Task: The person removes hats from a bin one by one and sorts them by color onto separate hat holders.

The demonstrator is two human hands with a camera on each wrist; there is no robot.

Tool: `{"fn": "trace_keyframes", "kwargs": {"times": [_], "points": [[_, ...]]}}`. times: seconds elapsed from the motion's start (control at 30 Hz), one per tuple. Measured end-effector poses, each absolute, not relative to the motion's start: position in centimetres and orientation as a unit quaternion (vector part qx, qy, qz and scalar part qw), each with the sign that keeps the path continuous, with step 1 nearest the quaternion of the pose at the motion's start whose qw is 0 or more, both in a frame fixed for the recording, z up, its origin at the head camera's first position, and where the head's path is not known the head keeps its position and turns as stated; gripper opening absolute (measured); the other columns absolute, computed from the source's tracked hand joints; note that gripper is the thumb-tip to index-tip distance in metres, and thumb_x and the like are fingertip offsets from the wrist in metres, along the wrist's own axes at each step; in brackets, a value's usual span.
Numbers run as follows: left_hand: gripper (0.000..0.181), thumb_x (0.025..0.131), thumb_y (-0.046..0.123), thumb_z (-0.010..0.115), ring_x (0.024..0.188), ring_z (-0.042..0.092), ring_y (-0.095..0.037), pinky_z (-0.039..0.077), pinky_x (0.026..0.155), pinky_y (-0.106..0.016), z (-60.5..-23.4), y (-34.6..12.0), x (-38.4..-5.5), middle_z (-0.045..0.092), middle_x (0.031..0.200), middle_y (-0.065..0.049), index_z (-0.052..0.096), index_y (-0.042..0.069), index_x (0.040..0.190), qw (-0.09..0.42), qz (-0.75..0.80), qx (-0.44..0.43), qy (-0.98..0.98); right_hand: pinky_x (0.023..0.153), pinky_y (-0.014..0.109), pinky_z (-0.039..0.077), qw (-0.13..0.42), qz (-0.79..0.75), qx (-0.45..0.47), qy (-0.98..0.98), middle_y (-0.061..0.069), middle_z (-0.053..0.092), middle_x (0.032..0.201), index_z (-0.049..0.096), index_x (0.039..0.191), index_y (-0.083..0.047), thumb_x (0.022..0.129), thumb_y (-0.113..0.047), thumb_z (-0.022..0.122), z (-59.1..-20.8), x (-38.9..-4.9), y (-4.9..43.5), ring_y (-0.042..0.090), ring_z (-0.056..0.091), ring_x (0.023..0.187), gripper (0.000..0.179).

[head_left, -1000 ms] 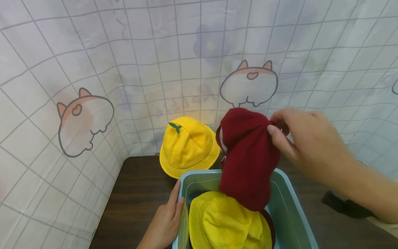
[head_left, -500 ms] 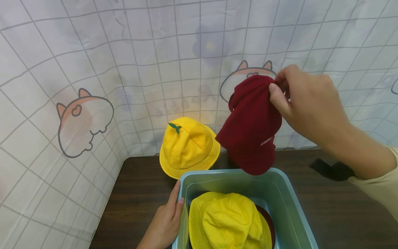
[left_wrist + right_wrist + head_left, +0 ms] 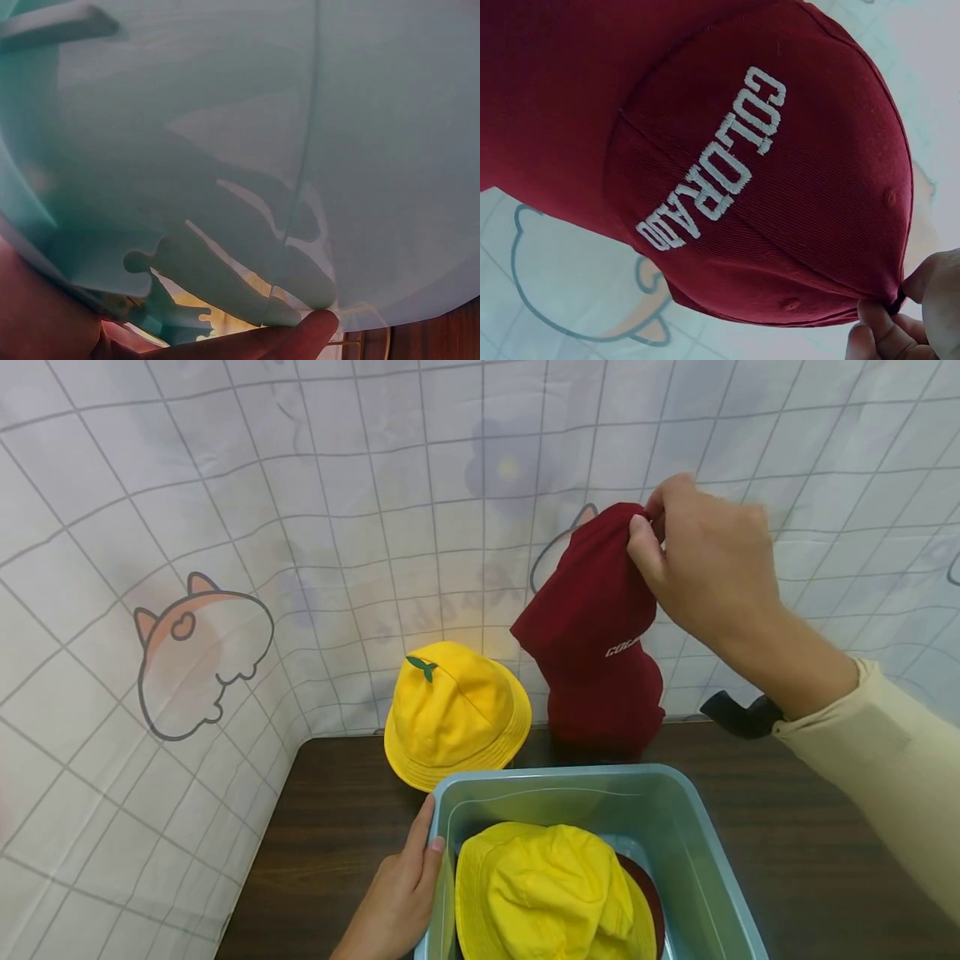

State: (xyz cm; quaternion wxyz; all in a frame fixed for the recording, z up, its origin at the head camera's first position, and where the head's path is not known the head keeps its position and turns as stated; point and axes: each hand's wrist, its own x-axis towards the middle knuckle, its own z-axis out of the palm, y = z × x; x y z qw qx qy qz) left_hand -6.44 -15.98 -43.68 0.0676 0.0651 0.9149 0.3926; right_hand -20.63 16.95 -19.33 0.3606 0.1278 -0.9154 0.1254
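My right hand (image 3: 705,556) pinches a dark red cap (image 3: 600,585) by the top of its crown, above the table and behind a pale blue-green plastic bin (image 3: 708,843). The cap hangs with its brim lowest; white COLORADO lettering stands out on the cap (image 3: 780,180) in the right wrist view. At the bin's left side my left hand (image 3: 397,885) holds the rim, its thumb tip over the edge. The left wrist view shows the bin wall (image 3: 390,165) close up beside the fingers (image 3: 311,334). A yellow bucket hat (image 3: 551,893) lies inside the bin.
A second yellow bucket hat (image 3: 450,718) with a green sprout sits on the dark wooden table (image 3: 322,827), behind the bin's left corner. Under the bin's hat a dark reddish-brown edge (image 3: 648,893) shows. A grid-patterned cloth (image 3: 420,510) backs the table.
My right hand has lifted the red cap up and back, away from over the bin. The cap has turned so its lettering shows. My left hand has stayed at the rim.
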Motion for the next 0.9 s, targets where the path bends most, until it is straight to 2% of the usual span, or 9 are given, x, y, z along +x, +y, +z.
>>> {"fn": "trace_keyframes", "kwargs": {"times": [0.2, 0.33, 0.43, 0.53, 0.57, 0.67, 0.73, 0.9], "points": [[0.058, 0.112, 0.040, 0.036, 0.087, 0.067, -0.015, 0.054, 0.084, -0.047, -43.7, -15.9, -6.3, 0.070, 0.119, -0.024, 0.016, 0.027, 0.165, 0.066, 0.389, 0.066, 0.916, 0.078, 0.061, 0.042, 0.320, 0.106, 0.102, -0.936, 0.027, 0.068, 0.090, 0.059, 0.111, 0.005, 0.106, -0.033, 0.039, -20.5, -22.2, 16.3, 0.045, 0.065, 0.085, 0.043], [0.057, 0.113, 0.039, 0.035, 0.087, 0.067, -0.014, 0.055, 0.084, -0.046, -43.7, -15.9, -6.3, 0.070, 0.119, -0.024, 0.015, 0.028, 0.165, 0.067, 0.388, 0.063, 0.917, 0.083, 0.063, 0.042, 0.297, 0.086, 0.094, -0.946, 0.025, 0.066, 0.089, 0.057, 0.109, 0.003, 0.106, -0.032, 0.037, -21.3, -22.9, 16.3, 0.044, 0.065, 0.087, 0.040], [0.057, 0.113, 0.038, 0.035, 0.084, 0.066, -0.012, 0.055, 0.083, -0.045, -43.7, -15.9, -6.3, 0.071, 0.116, -0.023, 0.016, 0.028, 0.165, 0.064, 0.387, 0.062, 0.918, 0.083, 0.063, 0.042, 0.285, 0.068, 0.093, -0.952, 0.025, 0.067, 0.091, 0.057, 0.122, 0.005, 0.105, -0.032, 0.037, -21.9, -23.3, 16.5, 0.044, 0.066, 0.089, 0.045], [0.057, 0.113, 0.039, 0.036, 0.081, 0.065, -0.011, 0.054, 0.081, -0.045, -43.6, -15.9, -6.3, 0.072, 0.109, -0.020, 0.016, 0.027, 0.165, 0.064, 0.389, 0.065, 0.917, 0.082, 0.063, 0.043, 0.278, 0.058, 0.093, -0.954, 0.025, 0.068, 0.091, 0.058, 0.125, 0.005, 0.106, -0.032, 0.038, -22.8, -23.6, 16.8, 0.043, 0.066, 0.088, 0.046], [0.058, 0.113, 0.039, 0.035, 0.079, 0.065, -0.010, 0.054, 0.081, -0.044, -43.6, -15.9, -6.3, 0.073, 0.106, -0.019, 0.015, 0.027, 0.165, 0.066, 0.390, 0.066, 0.916, 0.080, 0.063, 0.043, 0.279, 0.055, 0.094, -0.954, 0.024, 0.068, 0.089, 0.058, 0.122, 0.004, 0.106, -0.032, 0.038, -23.2, -23.7, 16.9, 0.043, 0.066, 0.086, 0.045], [0.058, 0.113, 0.040, 0.035, 0.077, 0.063, -0.010, 0.054, 0.080, -0.044, -43.5, -15.9, -6.3, 0.072, 0.098, -0.016, 0.015, 0.026, 0.165, 0.070, 0.392, 0.068, 0.915, 0.077, 0.060, 0.041, 0.289, 0.056, 0.095, -0.951, 0.022, 0.063, 0.080, 0.057, 0.102, 0.001, 0.105, -0.030, 0.039, -24.2, -23.9, 17.4, 0.041, 0.063, 0.078, 0.036], [0.058, 0.113, 0.040, 0.035, 0.078, 0.063, -0.010, 0.054, 0.080, -0.044, -43.5, -15.8, -6.3, 0.072, 0.102, -0.017, 0.015, 0.026, 0.165, 0.067, 0.391, 0.068, 0.916, 0.074, 0.058, 0.040, 0.297, 0.056, 0.097, -0.948, 0.021, 0.061, 0.076, 0.054, 0.097, 0.000, 0.105, -0.029, 0.040, -24.8, -24.0, 17.8, 0.041, 0.062, 0.075, 0.033], [0.057, 0.113, 0.041, 0.034, 0.084, 0.065, -0.011, 0.055, 0.084, -0.045, -43.5, -15.8, -6.2, 0.072, 0.115, -0.019, 0.017, 0.028, 0.165, 0.056, 0.384, 0.064, 0.920, 0.072, 0.057, 0.039, 0.299, 0.061, 0.099, -0.947, 0.021, 0.063, 0.078, 0.055, 0.099, 0.000, 0.104, -0.028, 0.042, -26.0, -24.2, 18.6, 0.041, 0.063, 0.075, 0.032]]}}
